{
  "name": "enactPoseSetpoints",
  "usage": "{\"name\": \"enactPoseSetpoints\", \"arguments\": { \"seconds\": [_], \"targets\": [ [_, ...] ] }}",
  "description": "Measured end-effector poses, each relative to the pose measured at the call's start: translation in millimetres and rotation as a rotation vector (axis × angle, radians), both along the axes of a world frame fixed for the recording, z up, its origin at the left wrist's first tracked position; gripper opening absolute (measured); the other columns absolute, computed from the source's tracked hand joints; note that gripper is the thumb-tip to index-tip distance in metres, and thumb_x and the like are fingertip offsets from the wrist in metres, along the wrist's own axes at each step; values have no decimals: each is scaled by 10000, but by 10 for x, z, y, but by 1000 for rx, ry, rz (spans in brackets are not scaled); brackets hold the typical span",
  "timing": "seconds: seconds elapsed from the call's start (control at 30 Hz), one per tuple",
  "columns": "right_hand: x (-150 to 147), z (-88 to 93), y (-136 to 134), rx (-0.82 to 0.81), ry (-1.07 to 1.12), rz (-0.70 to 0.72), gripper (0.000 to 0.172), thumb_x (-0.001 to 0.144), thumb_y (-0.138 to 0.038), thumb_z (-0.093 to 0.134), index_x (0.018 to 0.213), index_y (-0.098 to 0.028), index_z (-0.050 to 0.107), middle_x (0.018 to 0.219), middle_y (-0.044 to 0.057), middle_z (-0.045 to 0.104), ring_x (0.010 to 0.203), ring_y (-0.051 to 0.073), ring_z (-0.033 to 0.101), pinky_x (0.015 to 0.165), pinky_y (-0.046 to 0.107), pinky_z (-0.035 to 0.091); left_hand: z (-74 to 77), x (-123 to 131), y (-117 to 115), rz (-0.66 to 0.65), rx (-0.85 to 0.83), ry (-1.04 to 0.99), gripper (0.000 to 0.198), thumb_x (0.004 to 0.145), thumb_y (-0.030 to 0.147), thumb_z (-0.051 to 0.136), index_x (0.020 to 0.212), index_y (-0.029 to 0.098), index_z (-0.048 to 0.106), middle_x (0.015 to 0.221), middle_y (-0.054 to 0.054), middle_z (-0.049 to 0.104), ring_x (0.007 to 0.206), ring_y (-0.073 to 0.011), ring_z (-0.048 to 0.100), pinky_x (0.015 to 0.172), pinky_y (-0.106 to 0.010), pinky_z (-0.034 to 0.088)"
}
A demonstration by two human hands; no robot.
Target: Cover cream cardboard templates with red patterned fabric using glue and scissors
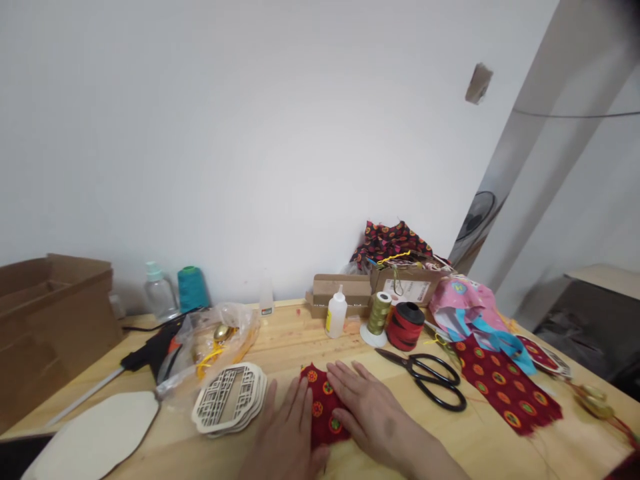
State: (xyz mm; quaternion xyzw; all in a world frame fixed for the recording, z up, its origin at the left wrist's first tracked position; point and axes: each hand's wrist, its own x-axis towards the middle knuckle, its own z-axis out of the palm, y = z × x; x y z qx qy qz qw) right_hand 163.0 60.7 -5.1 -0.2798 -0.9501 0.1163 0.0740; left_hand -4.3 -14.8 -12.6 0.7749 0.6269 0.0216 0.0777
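Note:
Both of my hands lie flat on a small piece of red patterned fabric point(323, 407) at the near edge of the wooden table point(290, 340). My left hand point(285, 433) presses its left side with the fingers stretched out. My right hand point(367, 410) covers the right side, fingers spread and pointing left. A stack of carved wooden fan frames point(230, 399) sits just left of my left hand. Black scissors point(433, 377) lie to the right of my right hand.
A larger red fabric strip point(505, 387), pink and blue cloth point(465, 303), red ribbon spool point(406, 325), gold thread spool point(379, 315), glue bottle point(336, 313) and small boxes point(340, 292) stand behind. A glue gun point(155, 348), plastic bag point(215, 340), teal spool point(193, 288) and cardboard box point(50, 320) are at left.

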Motion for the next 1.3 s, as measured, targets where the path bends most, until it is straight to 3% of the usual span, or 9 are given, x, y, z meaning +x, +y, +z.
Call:
{"name": "enactPoseSetpoints", "arguments": {
  "seconds": [0.2, 0.5, 0.67, 0.87, 1.0, 1.1, 1.2, 1.3],
  "targets": [
    [-3, -16, 0, 14, -10, 0, 462, 883, -332, 318, 1310, -158, 315, 1359, 82, 334, 1253, 188, 273, 1045, 394, 192, -37, 6, -11, 10, 2, 17, 625, 792, 416, 339, 1245, -15, 333, 1315, -237, 262, 1231, -342, 226, 988, -592, 136],
    [-7, 11, -15, 14, -16, -8, 465, 883, -335, 317, 1314, -160, 308, 1365, 77, 320, 1256, 188, 266, 1047, 393, 191, 15, 11, 1, -11, 21, 27, 604, 780, 404, 375, 1279, 72, 302, 1356, -151, 202, 1260, -316, 118, 991, -598, 99],
    [-4, 6, -18, 8, -16, -15, 466, 879, -327, 329, 1308, -148, 320, 1360, 85, 322, 1253, 194, 275, 1042, 400, 200, -52, -8, 9, -29, 20, 23, 615, 785, 429, 358, 1270, 54, 314, 1340, -158, 254, 1255, -319, 165, 986, -613, 98],
    [10, -49, 15, 2, 13, 5, 460, 889, -352, 308, 1311, -168, 313, 1360, 75, 328, 1253, 188, 275, 1043, 406, 196, 15, 20, 1, -21, 40, 48, 578, 778, 401, 388, 1228, 38, 386, 1294, -194, 335, 1215, -327, 280, 968, -598, 222],
    [0, -52, 13, 6, 4, -6, 460, 888, -348, 310, 1312, -168, 311, 1360, 70, 331, 1257, 190, 264, 1043, 414, 193, -14, -20, -14, -3, 174, 143, 636, 762, 494, 380, 1151, 1, 478, 1204, -236, 450, 1134, -353, 409, 912, -563, 341],
    [-10, -38, -5, 18, -21, -12, 464, 882, -328, 321, 1313, -156, 309, 1363, 76, 323, 1259, 205, 256, 1038, 422, 201, -99, -48, 4, 15, 438, 241, 762, 728, 617, 313, 1064, -22, 556, 1113, -264, 529, 1028, -370, 515, 820, -502, 423],
    [-3, -56, 0, 16, -29, -11, 471, 882, -327, 320, 1318, -152, 298, 1371, 83, 306, 1264, 214, 241, 1033, 425, 208, -174, -54, 48, -155, 678, 275, 675, 762, 584, 294, 1029, 45, 600, 1067, -195, 599, 960, -284, 584, 773, -374, 441],
    [21, -75, 22, -3, 0, -10, 466, 886, -343, 315, 1319, -172, 295, 1380, 86, 286, 1271, 207, 221, 1032, 424, 206, -211, -65, 85, -264, 671, 241, 595, 783, 541, 316, 1045, 84, 593, 1073, -153, 612, 977, -223, 581, 790, -297, 429]
  ]
}}
